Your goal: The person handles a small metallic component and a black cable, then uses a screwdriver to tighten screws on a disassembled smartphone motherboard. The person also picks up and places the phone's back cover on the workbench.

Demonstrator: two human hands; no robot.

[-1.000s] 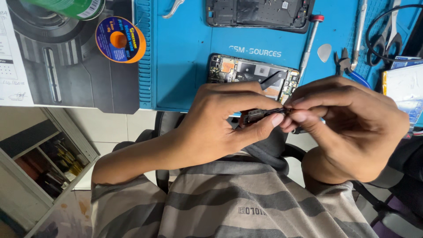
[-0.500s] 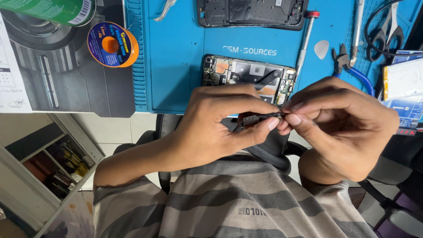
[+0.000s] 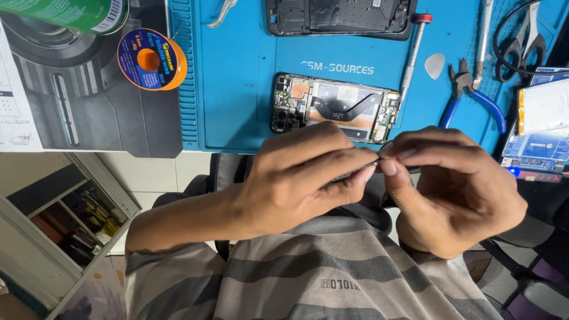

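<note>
Big blue work mat (image 3: 249, 89) up top, the opened phone (image 3: 335, 108) lying flat on it. Just below the mat's edge, left hand (image 3: 296, 178) and right hand (image 3: 456, 189) meet fingertip to fingertip, both pinching shut on a thin dark part (image 3: 370, 166), mostly hidden between them.

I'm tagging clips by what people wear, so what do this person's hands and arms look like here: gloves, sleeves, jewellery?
Both the left hand and the right hand are bare: no gloves, and no rings or watch can be seen. The left forearm is uncovered up to a short sleeve of a grey T-shirt with darker grey stripes. The right arm is mostly out of view.
</note>
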